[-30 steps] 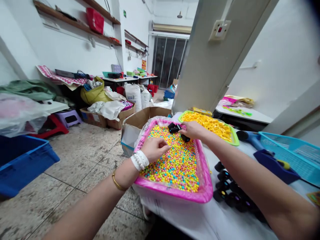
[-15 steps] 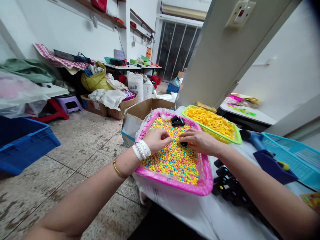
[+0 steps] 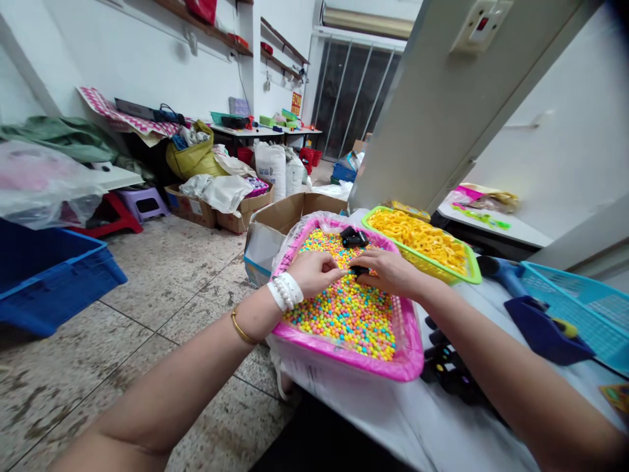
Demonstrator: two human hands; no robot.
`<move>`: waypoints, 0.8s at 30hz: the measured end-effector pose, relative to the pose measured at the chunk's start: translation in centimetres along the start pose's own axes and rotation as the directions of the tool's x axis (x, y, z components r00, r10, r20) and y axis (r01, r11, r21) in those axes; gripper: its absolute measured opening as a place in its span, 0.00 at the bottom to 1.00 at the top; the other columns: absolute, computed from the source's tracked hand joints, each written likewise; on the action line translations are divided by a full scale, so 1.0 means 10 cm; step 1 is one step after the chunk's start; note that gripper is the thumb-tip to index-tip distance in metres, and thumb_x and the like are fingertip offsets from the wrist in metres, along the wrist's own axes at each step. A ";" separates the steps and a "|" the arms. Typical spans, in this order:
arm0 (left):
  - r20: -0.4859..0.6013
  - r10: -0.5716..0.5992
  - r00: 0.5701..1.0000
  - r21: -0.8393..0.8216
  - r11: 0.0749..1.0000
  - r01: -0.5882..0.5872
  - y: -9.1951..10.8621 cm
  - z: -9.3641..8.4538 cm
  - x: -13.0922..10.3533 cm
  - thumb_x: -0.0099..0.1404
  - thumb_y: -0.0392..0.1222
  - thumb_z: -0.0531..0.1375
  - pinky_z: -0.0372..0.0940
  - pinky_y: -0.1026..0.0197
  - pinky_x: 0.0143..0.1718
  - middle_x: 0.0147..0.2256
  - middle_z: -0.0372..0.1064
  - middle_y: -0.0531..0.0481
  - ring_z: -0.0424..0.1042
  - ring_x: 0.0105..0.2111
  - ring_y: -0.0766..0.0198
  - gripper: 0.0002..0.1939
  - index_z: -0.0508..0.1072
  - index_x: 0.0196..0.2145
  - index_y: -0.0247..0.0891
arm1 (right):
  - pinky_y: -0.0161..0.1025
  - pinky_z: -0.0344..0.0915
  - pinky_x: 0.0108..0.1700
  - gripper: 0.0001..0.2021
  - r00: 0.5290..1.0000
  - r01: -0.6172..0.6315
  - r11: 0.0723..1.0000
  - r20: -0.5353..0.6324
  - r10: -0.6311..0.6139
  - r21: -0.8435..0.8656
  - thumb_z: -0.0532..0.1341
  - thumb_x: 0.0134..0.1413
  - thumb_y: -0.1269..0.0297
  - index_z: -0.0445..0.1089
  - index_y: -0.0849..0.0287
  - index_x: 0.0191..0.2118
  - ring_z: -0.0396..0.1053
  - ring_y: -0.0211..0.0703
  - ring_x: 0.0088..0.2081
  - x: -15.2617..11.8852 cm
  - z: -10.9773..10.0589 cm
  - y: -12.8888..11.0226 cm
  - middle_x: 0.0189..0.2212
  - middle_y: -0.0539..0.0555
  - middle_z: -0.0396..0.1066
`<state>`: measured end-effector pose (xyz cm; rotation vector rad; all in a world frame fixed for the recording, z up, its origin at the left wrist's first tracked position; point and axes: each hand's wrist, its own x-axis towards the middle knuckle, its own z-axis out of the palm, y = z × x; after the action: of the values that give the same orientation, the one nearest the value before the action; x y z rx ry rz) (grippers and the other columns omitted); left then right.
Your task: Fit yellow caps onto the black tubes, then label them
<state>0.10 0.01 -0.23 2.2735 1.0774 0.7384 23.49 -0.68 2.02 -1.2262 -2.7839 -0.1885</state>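
A pink plastic basket (image 3: 344, 359) lined with clear film holds a bed of small coloured beads or candy balls (image 3: 339, 321). Over its middle, my left hand (image 3: 315, 272) has thumb and fingertips pinched together; what lies between them is too small to make out. Just right of it, my right hand (image 3: 386, 270) grips a small black cylinder (image 3: 360, 269), partly hidden by the fingers, low over the balls. More black cylinders (image 3: 354, 240) lie on the balls at the basket's far end. Several others (image 3: 445, 364) stand on the table beneath my right forearm.
Behind the basket on the right is a green basket (image 3: 474, 265) of yellow rings or loops. Farther right are a dark blue scoop-like holder (image 3: 545, 331) and a light blue basket (image 3: 574, 298). An open cardboard box (image 3: 268, 236) adjoins the pink basket; a blue crate (image 3: 59, 282) sits left.
My right hand has turned and drawn the black cylinder left, closer to my left hand's fingertips. My left hand keeps its pinch. The whole view has shifted slightly.
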 end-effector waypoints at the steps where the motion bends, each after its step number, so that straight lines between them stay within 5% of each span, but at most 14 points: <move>1: 0.002 0.003 1.000 -0.004 1.000 -0.003 0.00 0.00 0.00 0.64 0.50 0.58 0.61 0.61 0.29 0.28 0.76 0.47 0.71 0.28 0.62 0.16 0.78 0.30 0.35 | 0.45 0.69 0.46 0.14 0.999 -0.024 0.997 -0.041 0.028 0.080 0.62 0.57 0.66 0.74 0.59 0.49 0.72 0.48 0.42 -0.04 -0.01 -0.02 0.41 0.59 0.76; 6: 0.008 0.004 1.000 -0.020 1.000 -0.004 0.00 0.00 0.00 0.64 0.50 0.58 0.61 0.62 0.30 0.29 0.76 0.48 0.71 0.29 0.62 0.15 0.78 0.31 0.36 | 0.42 0.72 0.45 0.16 0.963 -0.148 0.796 -0.099 0.252 0.587 0.62 0.57 0.61 0.70 0.56 0.51 0.76 0.43 0.40 -0.34 -0.02 -0.09 0.42 0.55 0.77; 13: 0.006 -0.009 1.000 -0.027 1.000 0.010 0.00 0.00 0.00 0.63 0.48 0.59 0.62 0.61 0.32 0.30 0.76 0.48 0.71 0.30 0.62 0.13 0.78 0.32 0.36 | 0.43 0.71 0.50 0.16 0.948 -0.149 0.812 -0.151 0.279 0.564 0.63 0.53 0.67 0.72 0.54 0.49 0.76 0.44 0.42 -0.43 -0.07 -0.21 0.43 0.52 0.77; 19: 0.025 -0.024 0.999 -0.006 1.000 0.024 0.01 -0.01 0.00 0.63 0.47 0.59 0.60 0.61 0.30 0.28 0.75 0.48 0.70 0.28 0.63 0.13 0.78 0.32 0.35 | 0.44 0.73 0.45 0.16 0.940 -0.179 0.505 -0.004 0.341 0.844 0.64 0.54 0.60 0.71 0.59 0.47 0.76 0.44 0.40 -0.40 -0.10 -0.29 0.39 0.56 0.77; 24: 0.055 0.011 0.998 -0.018 1.000 -0.010 0.00 -0.01 0.01 0.63 0.49 0.58 0.60 0.61 0.30 0.28 0.74 0.48 0.68 0.28 0.64 0.15 0.78 0.32 0.35 | 0.40 0.71 0.38 0.14 0.901 -0.254 0.722 -0.115 0.419 0.644 0.66 0.51 0.63 0.73 0.57 0.45 0.73 0.39 0.33 -0.68 -0.31 -0.59 0.37 0.53 0.76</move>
<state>0.04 0.13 -0.12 2.2724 1.0304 0.6829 23.79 -10.08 3.68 -1.3620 -2.0674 0.5231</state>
